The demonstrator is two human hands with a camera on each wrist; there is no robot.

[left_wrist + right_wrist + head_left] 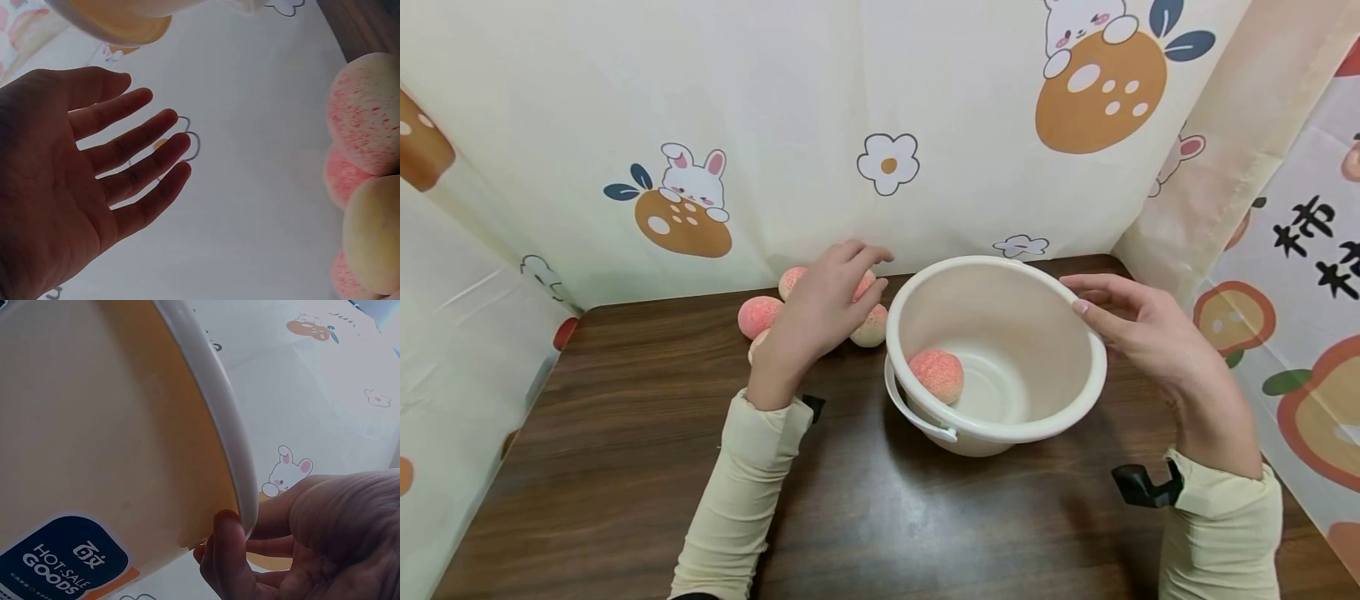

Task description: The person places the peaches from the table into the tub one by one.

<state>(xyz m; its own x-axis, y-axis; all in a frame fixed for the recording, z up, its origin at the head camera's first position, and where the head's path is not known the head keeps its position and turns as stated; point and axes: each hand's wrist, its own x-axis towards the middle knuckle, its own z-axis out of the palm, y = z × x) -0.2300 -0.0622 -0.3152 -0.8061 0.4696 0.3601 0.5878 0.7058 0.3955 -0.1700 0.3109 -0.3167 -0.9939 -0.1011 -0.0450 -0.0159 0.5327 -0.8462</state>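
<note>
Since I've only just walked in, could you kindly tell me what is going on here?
A person's right hand grips the rim of a round, cream-coloured plastic bucket. One round, pink-and-cream peach-like fruit lies inside it. The left hand, fingers spread and holding nothing, is raised near several more pink-and-cream fruits, which lie clustered beside the bucket on a dark brown wood-grain table.

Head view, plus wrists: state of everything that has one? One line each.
Bucket: open-topped, one ball inside; can't tell if tilted.
Bucket handle: lowered, on the near-left side.
Inside ball: loose on the bucket's left side, not held.
Outside balls: clustered on the table by the backdrop, partly hidden.
Left hand: empty, fingers extended.
Right hand: gripping the bucket rim.
</note>
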